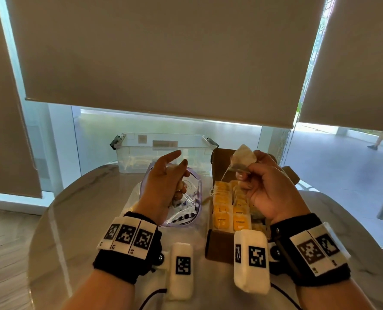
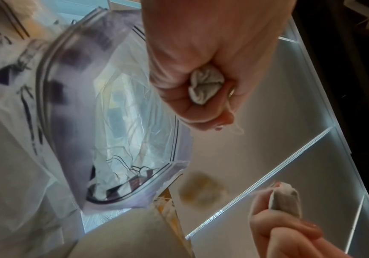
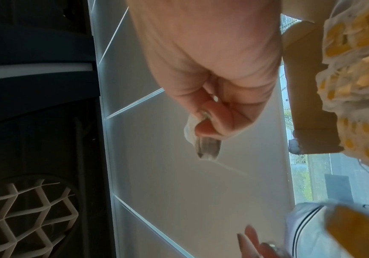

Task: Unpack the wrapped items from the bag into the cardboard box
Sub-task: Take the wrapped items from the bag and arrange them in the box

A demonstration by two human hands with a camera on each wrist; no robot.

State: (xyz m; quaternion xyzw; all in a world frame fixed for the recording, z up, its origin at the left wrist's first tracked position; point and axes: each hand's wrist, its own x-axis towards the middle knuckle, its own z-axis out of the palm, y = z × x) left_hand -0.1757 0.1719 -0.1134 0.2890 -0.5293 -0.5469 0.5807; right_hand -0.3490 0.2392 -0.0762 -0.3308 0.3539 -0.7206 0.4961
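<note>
Now my right grip (image 1: 256,175) pinches one tea bag (image 1: 243,158) above the cardboard box (image 1: 219,245), ready to drop in; left grip (image 1: 168,182) clutches another crumpled tea bag (image 2: 206,88) over the plastic bag (image 1: 193,177), freshly lifted out, I judge.

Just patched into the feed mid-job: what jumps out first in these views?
The right hand, raised over the cardboard box, pinches a pale wrapped item. Rows of yellow-tagged packets already fill that box. Left of it, the left hand hovers over the open clear bag, a crumpled item in its grip.
</note>
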